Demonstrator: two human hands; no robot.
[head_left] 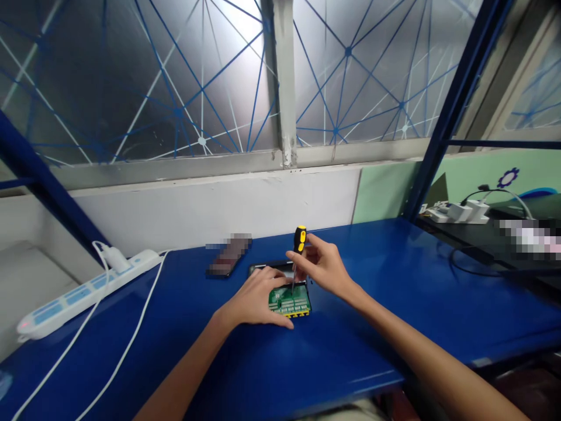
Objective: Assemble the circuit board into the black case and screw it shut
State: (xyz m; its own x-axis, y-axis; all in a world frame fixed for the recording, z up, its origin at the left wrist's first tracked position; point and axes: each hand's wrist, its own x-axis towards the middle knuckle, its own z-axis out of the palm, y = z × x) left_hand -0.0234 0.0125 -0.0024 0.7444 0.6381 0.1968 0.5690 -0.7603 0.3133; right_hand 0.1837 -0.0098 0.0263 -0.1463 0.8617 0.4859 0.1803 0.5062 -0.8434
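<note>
A green circuit board [287, 297] with a row of yellow parts along its near edge sits in a dark casing on the blue table. My left hand [258, 295] grips it from the left, thumb at the near edge and fingers over the far side. My right hand [324, 266] is closed round a screwdriver [300, 238] with a black and yellow handle. The screwdriver stands nearly upright, its shaft pointing down at the board; whether the tip sits in a screw is too small to tell. Behind the board lies a black frame-like part [287, 266], partly hidden by my hands.
A blurred-out dark phone-like object [230, 255] lies behind my left hand. On the left are a white power strip [87, 295] and white cables [135, 333] across the blue table [377, 333]. Another power strip [460, 213] and a black surface stand at right.
</note>
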